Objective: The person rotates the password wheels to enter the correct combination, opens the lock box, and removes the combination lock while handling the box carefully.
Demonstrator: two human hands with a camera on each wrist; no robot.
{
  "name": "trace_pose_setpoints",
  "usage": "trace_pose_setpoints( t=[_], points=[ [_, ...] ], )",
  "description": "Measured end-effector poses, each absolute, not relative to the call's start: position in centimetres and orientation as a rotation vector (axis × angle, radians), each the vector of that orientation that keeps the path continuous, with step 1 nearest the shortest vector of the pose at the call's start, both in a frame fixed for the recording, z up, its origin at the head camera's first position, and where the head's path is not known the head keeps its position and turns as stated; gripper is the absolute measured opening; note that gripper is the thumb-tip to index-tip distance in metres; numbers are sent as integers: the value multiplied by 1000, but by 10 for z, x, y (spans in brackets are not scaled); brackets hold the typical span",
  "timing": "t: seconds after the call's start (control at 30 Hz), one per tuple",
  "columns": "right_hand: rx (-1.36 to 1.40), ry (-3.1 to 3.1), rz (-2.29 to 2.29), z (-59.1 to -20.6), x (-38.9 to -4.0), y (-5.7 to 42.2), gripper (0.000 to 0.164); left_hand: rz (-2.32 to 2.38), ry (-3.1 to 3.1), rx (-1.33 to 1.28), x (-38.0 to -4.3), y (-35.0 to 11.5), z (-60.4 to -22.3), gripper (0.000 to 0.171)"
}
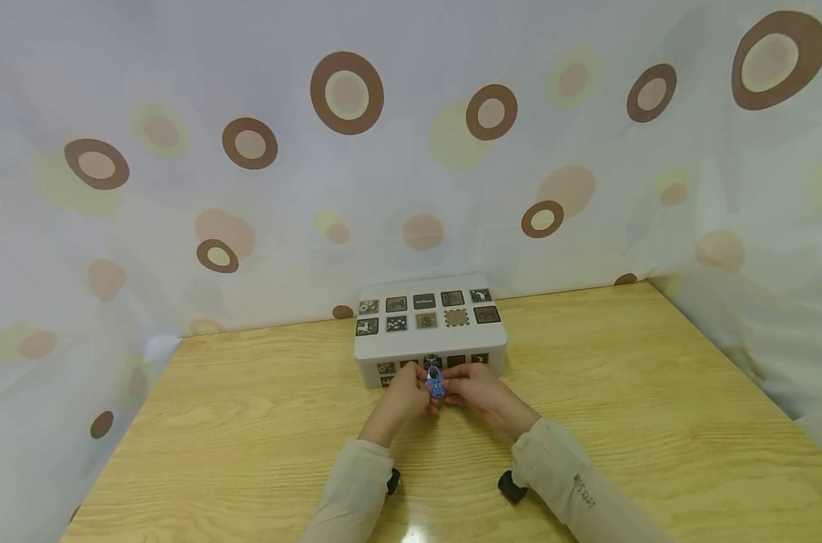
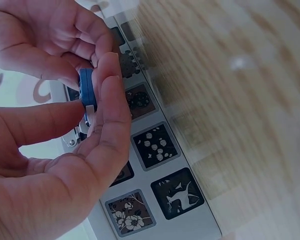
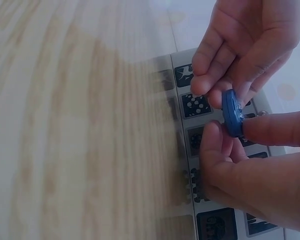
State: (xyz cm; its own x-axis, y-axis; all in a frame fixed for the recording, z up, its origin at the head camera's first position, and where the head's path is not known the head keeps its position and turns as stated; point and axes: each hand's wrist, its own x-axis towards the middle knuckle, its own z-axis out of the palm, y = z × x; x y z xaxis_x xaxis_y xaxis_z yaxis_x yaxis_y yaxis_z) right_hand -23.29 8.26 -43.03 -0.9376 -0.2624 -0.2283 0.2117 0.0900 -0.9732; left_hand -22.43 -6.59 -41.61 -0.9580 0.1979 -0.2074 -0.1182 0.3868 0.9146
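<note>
A small blue padlock [image 1: 436,386] with a loop-shaped shackle sits at the front of a white box [image 1: 424,339] printed with dark picture squares. My left hand [image 1: 406,394] pinches the padlock from the left, the thumb on one face and the fingers behind. From the right, my right hand [image 1: 482,392] grips it between thumb and fingers. Edge-on in the left wrist view, the padlock [image 2: 86,87] is beside a metal clasp [image 2: 79,131] on the box. Fingers of both hands cover part of the padlock [image 3: 232,112] in the right wrist view.
The box stands on a wooden table [image 1: 262,422], close to a white curtain [image 1: 282,211] with brown and yellow circles along the back. Black wrist straps [image 1: 511,487] show at both beige sleeves [image 1: 357,483].
</note>
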Motion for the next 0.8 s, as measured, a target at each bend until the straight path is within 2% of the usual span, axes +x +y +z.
trace_pose_setpoints(
  t=[0.8],
  points=[
    [-91,2005,-1916,-437,-237,85,32,1592,2377,80,-224,-66,-415,14]
  ],
)
